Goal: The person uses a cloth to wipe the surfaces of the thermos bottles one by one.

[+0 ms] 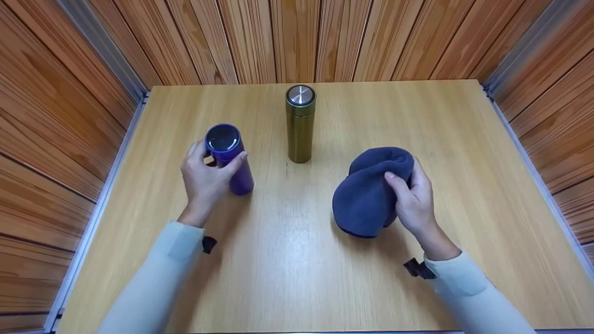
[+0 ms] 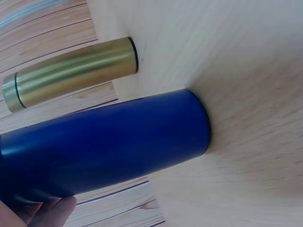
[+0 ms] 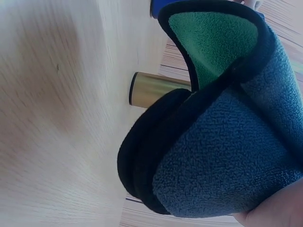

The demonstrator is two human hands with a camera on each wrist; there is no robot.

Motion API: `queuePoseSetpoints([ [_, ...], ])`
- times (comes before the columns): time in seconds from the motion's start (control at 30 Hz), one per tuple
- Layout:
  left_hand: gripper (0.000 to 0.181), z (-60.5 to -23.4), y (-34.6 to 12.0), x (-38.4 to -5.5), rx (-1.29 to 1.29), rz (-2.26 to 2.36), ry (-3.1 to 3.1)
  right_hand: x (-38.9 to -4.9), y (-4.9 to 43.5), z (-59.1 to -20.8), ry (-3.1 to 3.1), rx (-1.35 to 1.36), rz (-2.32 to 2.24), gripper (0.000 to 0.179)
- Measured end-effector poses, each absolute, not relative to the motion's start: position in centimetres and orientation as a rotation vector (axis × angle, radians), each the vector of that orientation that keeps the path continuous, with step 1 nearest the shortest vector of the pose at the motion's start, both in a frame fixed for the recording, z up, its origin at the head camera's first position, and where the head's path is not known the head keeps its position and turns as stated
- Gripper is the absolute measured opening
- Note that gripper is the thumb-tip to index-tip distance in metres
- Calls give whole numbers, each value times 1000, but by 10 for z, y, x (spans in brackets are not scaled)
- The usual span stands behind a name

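Currently, blue bottle point(image 1: 242, 178) in left hand point(image 1: 202, 174), cloth point(image 1: 364, 199) in right hand point(image 1: 416, 202).

We see a blue-violet cylindrical flask point(image 1: 241, 176) with a glossy dark top, standing upright at left, gripped near its top by the left hand point(image 1: 202, 178). At right and nearer, we see a folded, drooping dark-blue towelling cloth point(image 1: 364, 199), black-edged with a green reverse, gripped by the right hand point(image 1: 415, 204).

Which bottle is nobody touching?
The gold bottle, standing upright by itself farther back. The other one, the blue-purple bottle, is different: the left hand grips it.
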State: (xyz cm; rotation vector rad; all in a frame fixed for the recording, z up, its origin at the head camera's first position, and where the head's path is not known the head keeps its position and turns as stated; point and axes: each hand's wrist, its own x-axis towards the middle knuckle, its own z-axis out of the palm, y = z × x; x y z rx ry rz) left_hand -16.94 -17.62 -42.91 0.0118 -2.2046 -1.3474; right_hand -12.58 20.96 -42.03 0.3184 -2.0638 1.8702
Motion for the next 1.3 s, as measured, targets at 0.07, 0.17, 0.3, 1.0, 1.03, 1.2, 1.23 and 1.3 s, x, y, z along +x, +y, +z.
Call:
queuePoseSetpoints([
  [0.07,62,-430,-178,-170,28,-1350,-2206,-126,209,-420,-2058,315,1879,29],
  [0.17,62,-431,-181,-172,60,-1359,-2219,-127,209,-420,-2049,307,1886,29],
  [0.3,65,-432,-183,-173,79,-1385,-2242,-127,210,-420,-2049,293,1893,29],
  [1.0,88,-427,-150,-165,-172,-932,-1854,-124,212,-426,-2077,262,1886,30],
  [1.03,85,-425,-147,-164,-203,-918,-1821,-124,212,-426,-2072,258,1885,30],
  [1.2,73,-420,-133,-163,-367,-932,-1758,-124,212,-427,-2060,245,1875,28],
  [1.23,71,-420,-130,-163,-394,-933,-1770,-124,211,-427,-2063,243,1871,28],
  [1.3,66,-420,-127,-163,-441,-934,-1796,-123,211,-427,-2068,240,1871,28],
])
